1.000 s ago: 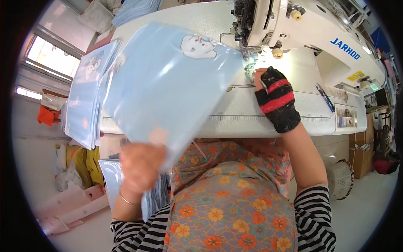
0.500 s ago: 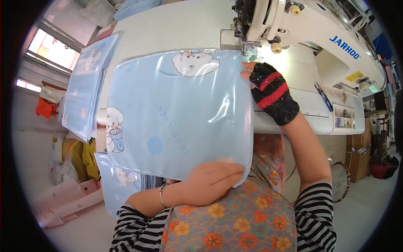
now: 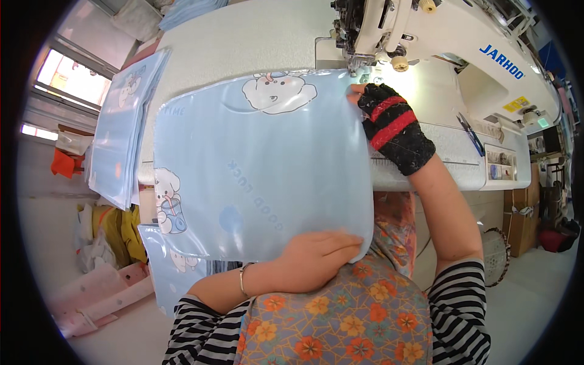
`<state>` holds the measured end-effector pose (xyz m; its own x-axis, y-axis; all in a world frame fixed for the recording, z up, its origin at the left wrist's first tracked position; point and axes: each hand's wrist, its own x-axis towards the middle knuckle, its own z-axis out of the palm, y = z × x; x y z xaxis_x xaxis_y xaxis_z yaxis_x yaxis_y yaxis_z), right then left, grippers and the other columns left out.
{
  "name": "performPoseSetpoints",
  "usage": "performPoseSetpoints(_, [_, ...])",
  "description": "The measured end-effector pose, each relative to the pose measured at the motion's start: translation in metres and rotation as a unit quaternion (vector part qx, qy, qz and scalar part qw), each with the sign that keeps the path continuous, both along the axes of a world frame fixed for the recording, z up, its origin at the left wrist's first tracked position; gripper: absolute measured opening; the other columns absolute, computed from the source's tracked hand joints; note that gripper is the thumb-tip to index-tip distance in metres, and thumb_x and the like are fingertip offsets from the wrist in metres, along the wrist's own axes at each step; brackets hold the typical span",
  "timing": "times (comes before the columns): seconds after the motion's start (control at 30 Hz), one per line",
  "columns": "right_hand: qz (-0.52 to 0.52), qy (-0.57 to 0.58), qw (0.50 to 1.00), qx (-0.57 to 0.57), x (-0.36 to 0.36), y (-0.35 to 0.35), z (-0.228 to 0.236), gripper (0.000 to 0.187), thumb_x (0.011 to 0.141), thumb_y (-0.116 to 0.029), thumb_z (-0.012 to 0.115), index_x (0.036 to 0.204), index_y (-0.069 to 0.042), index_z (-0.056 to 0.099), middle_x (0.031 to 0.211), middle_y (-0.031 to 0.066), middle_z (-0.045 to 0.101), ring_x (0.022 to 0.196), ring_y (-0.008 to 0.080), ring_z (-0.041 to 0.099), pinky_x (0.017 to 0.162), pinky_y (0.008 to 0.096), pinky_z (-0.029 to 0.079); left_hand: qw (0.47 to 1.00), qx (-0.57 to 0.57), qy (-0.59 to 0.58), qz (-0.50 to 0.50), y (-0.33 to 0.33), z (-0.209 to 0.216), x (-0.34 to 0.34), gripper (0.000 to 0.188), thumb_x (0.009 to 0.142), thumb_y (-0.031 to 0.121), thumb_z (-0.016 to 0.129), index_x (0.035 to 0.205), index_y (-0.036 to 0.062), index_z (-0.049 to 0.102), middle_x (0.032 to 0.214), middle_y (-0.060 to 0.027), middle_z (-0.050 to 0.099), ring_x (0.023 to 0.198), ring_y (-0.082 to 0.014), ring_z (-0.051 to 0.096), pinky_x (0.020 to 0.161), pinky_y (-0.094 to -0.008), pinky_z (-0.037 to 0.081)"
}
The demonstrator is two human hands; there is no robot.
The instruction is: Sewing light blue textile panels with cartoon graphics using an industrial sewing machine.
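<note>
A light-blue glossy mat with white puppy drawings and rounded corners lies on the sewing table. Its far right corner is at the needle area of a white sewing machine. My left hand, bare with a bracelet at the wrist, rests flat on the mat's near edge, fingers stretched toward the near right corner. My right hand, in a black and red fingerless glove, grips the mat's right edge just below the needle. Its fingertips are partly hidden by the glove and mat.
A stack of similar blue mats hangs over the table's left edge, and more mats sit below. Thread snips and a small parts tray lie on the right. Cardboard boxes stand beyond the table's right end.
The mat has turned slightly counter-clockwise, its near edge shifting right and its left side coming nearer. My left hand has moved a little right with it; my right hand stays by the needle.
</note>
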<state>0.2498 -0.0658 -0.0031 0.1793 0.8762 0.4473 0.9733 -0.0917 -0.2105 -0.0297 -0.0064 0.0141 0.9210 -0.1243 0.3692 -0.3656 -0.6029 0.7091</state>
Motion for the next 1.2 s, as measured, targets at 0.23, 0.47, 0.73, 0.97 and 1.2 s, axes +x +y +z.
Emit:
performPoseSetpoints(0.23, [-0.007,0.025,1.000,0.007,-0.002,-0.001,-0.004,0.047,0.071,0.005,0.058,0.115,-0.008,0.062,0.124,0.0120,0.061,0.113,0.0340,0.058,0.098,0.0408,0.048,0.994,0.110,-0.008,0.024,-0.007,-0.009,0.012,0.024,0.075,0.005,0.062,0.098,0.0023,0.066,0.108,-0.0099,0.068,0.095,-0.0257,0.067,0.081,-0.0349,0.056])
performPoseSetpoints(0.47, [0.001,0.105,0.994,-0.005,-0.004,-0.004,-0.003,0.041,0.077,0.005,0.057,0.114,-0.010,0.066,0.122,0.0115,0.063,0.112,0.0322,0.059,0.096,0.0385,0.049,0.982,0.154,-0.053,0.097,-0.003,-0.004,0.026,0.025,0.072,0.006,0.062,0.096,0.0004,0.066,0.107,-0.0123,0.067,0.095,-0.0268,0.066,0.084,-0.0400,0.055])
performPoseSetpoints(0.73, [-0.008,0.102,0.995,-0.006,-0.006,-0.007,-0.007,0.039,0.079,0.005,0.056,0.113,-0.010,0.066,0.122,0.0125,0.063,0.111,0.0328,0.060,0.095,0.0394,0.049,0.971,0.180,-0.064,0.147,0.017,-0.005,0.062,0.029,0.072,0.003,0.059,0.100,-0.0003,0.065,0.110,-0.0121,0.065,0.105,-0.0301,0.062,0.091,-0.0427,0.052])
performPoseSetpoints(0.97, [0.009,0.063,0.998,0.008,-0.004,-0.011,-0.008,0.035,0.081,0.004,0.055,0.113,-0.007,0.066,0.123,0.0121,0.062,0.113,0.0323,0.059,0.098,0.0393,0.048,0.950,0.224,-0.088,0.196,0.040,-0.008,0.095,0.033,0.074,0.003,0.059,0.106,0.0027,0.066,0.114,-0.0110,0.064,0.107,-0.0305,0.062,0.090,-0.0412,0.052])
performPoseSetpoints(1.2, [-0.003,0.078,0.997,-0.010,-0.010,-0.007,-0.006,0.038,0.080,0.005,0.054,0.115,-0.007,0.064,0.125,0.0116,0.061,0.116,0.0319,0.057,0.101,0.0387,0.046,0.939,0.251,-0.116,0.207,0.080,-0.015,0.131,0.025,0.075,0.009,0.058,0.098,0.0005,0.066,0.104,-0.0105,0.063,0.099,-0.0274,0.063,0.082,-0.0368,0.053])
